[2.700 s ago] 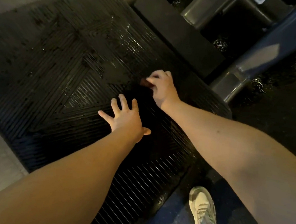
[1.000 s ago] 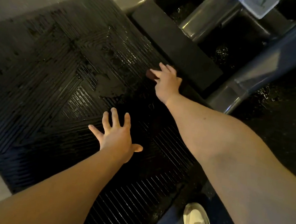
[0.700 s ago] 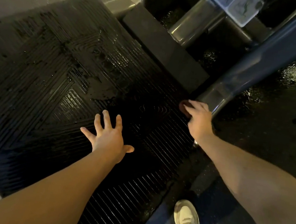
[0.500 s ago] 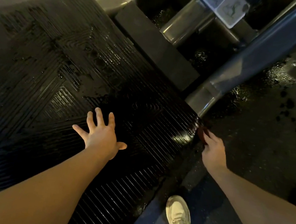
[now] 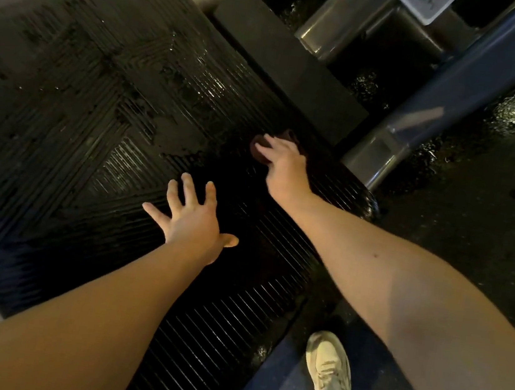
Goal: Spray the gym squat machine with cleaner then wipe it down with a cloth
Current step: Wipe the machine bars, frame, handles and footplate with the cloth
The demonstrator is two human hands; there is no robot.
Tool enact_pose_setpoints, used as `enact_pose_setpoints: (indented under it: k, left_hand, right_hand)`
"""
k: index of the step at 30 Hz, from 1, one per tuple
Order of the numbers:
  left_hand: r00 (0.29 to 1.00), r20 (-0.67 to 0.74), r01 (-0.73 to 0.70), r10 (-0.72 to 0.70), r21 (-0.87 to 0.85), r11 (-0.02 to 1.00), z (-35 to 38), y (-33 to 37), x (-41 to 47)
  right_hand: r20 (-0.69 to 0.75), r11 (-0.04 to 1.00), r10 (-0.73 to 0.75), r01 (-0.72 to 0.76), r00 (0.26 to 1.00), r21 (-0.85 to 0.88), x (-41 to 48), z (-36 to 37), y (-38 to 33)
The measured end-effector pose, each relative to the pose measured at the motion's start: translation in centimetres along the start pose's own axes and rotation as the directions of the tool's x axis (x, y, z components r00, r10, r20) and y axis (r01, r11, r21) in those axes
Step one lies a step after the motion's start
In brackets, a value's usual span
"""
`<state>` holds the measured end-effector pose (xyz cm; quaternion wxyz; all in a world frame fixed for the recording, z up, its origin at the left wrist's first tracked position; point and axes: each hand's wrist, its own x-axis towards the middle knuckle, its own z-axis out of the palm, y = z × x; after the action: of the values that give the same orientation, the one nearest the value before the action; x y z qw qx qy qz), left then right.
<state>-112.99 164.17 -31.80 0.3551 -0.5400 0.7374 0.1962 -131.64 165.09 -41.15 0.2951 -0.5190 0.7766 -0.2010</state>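
You have a black footplate (image 5: 97, 108) ribbed in angled lines, a dark reddish cloth (image 5: 258, 155), a blue-grey frame bar (image 5: 460, 90) and your cream shoe (image 5: 330, 368).

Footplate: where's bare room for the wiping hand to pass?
Free: footplate from the left hand out to its left edge, and the ribbed strip between the forearms. Crowded: the corner by the black bar and frame tube, where the right hand holds the cloth.
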Motion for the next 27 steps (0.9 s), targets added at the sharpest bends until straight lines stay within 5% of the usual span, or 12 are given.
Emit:
enact_pose_setpoints:
  k: [3, 9, 17, 27]
  left_hand:
    - [1.000, 0.009, -0.008, 0.008, -0.003, 1.000, -0.1, 0.0, -0.1]
    - [1.000, 0.020, -0.004, 0.003, 0.012, 1.000, -0.4, 0.2, -0.2]
    - [0.998, -0.061, -0.018, 0.019, 0.023, 1.000, 0.2, -0.5, -1.2]
    - [0.981, -0.165, -0.102, 0.106, 0.032, 0.994, 4.0, -6.6, -10.1]
  right_hand:
    - [-0.045, 0.999, -0.030, 0.028, 0.999, -0.042, -5.6, -2.2, 5.9]
    - [-0.099, 0.962, 0.248, -0.257, 0.964, -0.091, -15.6, -4.9, 11.3]
    - [-0.201, 0.858, 0.504, -0.461, 0.840, 0.228, -19.6, -0.3, 4.9]
    - [-0.198, 0.873, 0.433, -0.354, 0.879, 0.335, -29.9, 5.3, -5.4]
